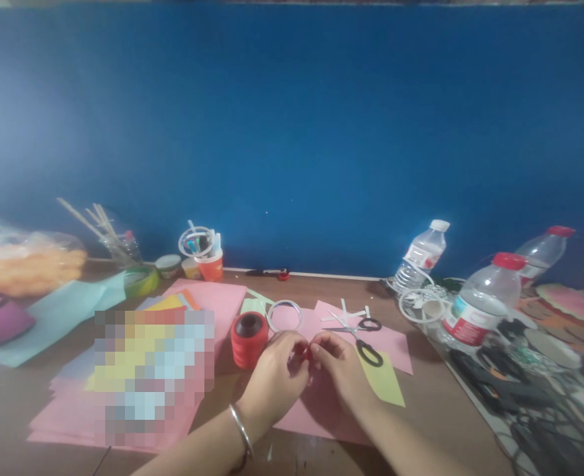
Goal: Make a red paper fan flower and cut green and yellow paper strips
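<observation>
My left hand (pixel 274 377), with a silver bangle at the wrist, is closed, thumb and fingers pinched together. Its fingertips meet those of my right hand (pixel 338 363), which is also pinched. A small red piece (pixel 307 356) shows between the fingertips, too small and covered to tell its kind. Just left of my left hand stands a red spool of thread (pixel 249 347). Under both hands lies pink paper (pixel 321 416). A clear ring (pixel 285 317) lies just beyond them. Scissors with black handles (pixel 370 354) rest open to the right, partly over a yellow-green paper piece (pixel 388 383).
Stacked coloured paper (pixel 68 410), partly blurred out, lies left. White paper strips (pixel 346 311) lie behind the scissors. An orange cup of pens (pixel 211 264) stands by the blue wall. Plastic bottles (pixel 485 301) and dark cables (pixel 500 383) crowd the right; a bag (pixel 28 258) sits far left.
</observation>
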The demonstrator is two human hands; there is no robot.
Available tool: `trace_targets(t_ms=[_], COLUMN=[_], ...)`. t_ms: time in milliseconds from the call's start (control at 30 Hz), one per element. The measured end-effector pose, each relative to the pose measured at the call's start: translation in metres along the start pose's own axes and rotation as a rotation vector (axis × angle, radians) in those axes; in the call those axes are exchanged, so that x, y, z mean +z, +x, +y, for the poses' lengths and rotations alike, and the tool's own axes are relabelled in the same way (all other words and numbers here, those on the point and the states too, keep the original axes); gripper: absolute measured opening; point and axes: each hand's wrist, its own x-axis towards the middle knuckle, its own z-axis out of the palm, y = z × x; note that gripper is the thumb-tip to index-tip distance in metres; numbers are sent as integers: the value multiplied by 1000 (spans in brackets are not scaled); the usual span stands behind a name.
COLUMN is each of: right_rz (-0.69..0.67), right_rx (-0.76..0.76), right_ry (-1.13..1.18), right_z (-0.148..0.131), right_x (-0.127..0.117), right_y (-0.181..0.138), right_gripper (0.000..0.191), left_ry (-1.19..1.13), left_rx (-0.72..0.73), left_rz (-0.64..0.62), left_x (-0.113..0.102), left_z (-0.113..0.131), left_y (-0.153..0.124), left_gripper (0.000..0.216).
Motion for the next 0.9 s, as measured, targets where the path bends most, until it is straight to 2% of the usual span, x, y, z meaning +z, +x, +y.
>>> trace_targets(t_ms=[200, 333, 433, 500, 567, 667, 767, 900], right_rz=[-14, 32, 60, 41, -18, -153, -206, -117], right_rx=[-11, -82, -181, -275, -395, -531, -544, -508], right_ry=[-12, -165, -302, -397, -526, -743, -828, -800], right_z=[-2, -10, -17, -21, -24, -27, -27, -25], right_x=[2, 3, 3, 2, 1, -2, -5, -7], right_y=[-2, -7, -11, -13, -14, -11, -9, -8], right_gripper=[17, 13, 7, 21, 35, 37, 33, 22], left_ry=[-21, 20, 67, 81, 90, 111, 129, 142], left_rx=[-7, 17, 82, 124, 150, 151, 150, 157], left_rz=[6, -3, 10, 3, -9, -25, -25, -21], left_x=[2, 0, -2, -3, -4, -3, -2, -2], left_z=[0, -1, -2, -2, -3, -4, -6, -7], left_y=[-1, -1, 0, -1, -1, 0, 0, 0], left_gripper=[13, 16, 18, 20, 21, 24, 21, 18])
